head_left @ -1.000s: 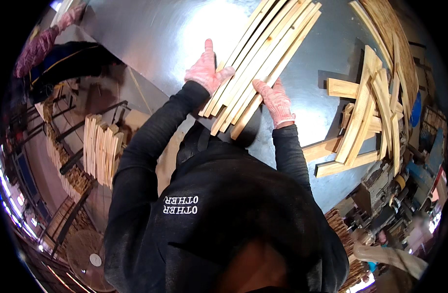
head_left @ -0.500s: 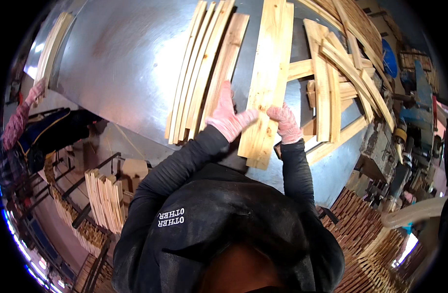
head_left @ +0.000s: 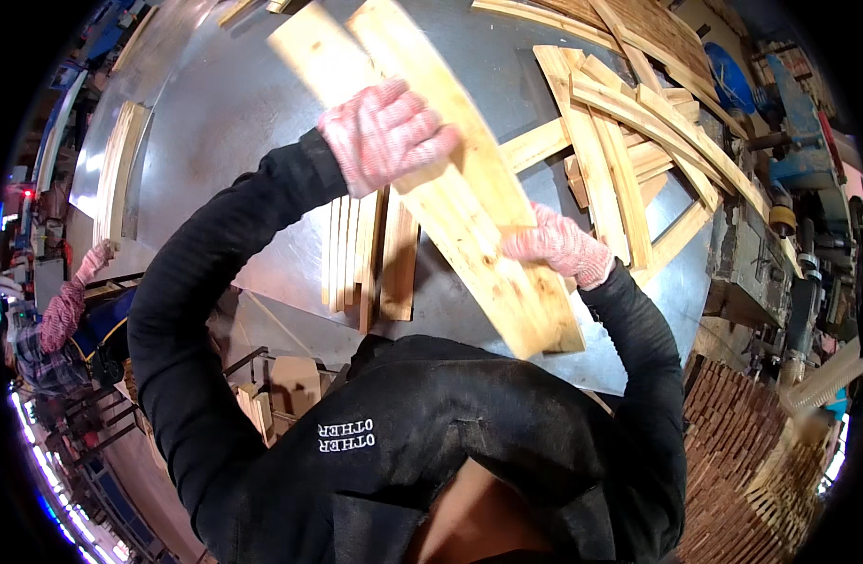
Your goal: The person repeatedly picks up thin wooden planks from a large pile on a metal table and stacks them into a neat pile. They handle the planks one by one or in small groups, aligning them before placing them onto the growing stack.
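Observation:
Two pale, knotty wooden boards (head_left: pixel 493 254) lie side by side in my hands, slanting from upper left to lower right over a metal table (head_left: pixel 215 122). Wrapped over them near their upper part is my left hand (head_left: pixel 384 136), in a pink-and-white knit glove. Close to their lower end my right hand (head_left: pixel 563 246), gloved the same way, grips the right edge, thumb on top. A row of narrow boards (head_left: pixel 350 254) lies on the table below my left forearm, partly hidden by it.
Right of my hands, crossed wooden strips (head_left: pixel 629 169) form a loose pile. A co-worker's gloved hand (head_left: pixel 95 260) touches a board stack (head_left: pixel 121 174) at the far left. Machinery (head_left: pixel 779 216) stands along the right, with stacked wood (head_left: pixel 732 442) below it.
The boards have turned from nearly upright to a slant, tops swinging left. My left hand has moved up and left and now grips over them; my right hand has shifted slightly down.

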The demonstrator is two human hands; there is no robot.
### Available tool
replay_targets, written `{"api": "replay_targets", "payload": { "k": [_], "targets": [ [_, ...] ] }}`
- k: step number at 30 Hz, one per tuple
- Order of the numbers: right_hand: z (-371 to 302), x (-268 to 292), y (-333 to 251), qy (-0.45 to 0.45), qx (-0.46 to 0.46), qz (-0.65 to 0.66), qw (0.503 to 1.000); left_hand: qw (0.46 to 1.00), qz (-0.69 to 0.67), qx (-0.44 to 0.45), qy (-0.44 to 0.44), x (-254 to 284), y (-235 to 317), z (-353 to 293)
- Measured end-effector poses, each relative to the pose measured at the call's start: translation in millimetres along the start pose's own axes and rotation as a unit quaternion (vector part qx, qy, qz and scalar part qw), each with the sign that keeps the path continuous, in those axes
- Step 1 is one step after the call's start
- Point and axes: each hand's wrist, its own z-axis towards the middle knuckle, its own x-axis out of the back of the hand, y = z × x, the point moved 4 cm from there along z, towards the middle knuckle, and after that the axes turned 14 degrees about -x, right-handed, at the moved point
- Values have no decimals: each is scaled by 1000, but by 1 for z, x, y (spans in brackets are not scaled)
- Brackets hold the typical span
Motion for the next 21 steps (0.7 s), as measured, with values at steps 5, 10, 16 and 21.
{"api": "replay_targets", "payload": {
  "k": [5,10,16,21],
  "targets": [
    [-13,88,8,491,110,-355,788,840,-261,351,-321,-20,22,-85],
    [-19,81,-44,522,377,-528,554,753,-457,468,-71,-61,29,-109],
    [30,26,-77,392,559,-528,505,582,-627,514,-71,-93,47,-61],
    [69,-15,-69,257,563,-547,564,150,-748,588,268,-117,132,-57]
  ]
}}
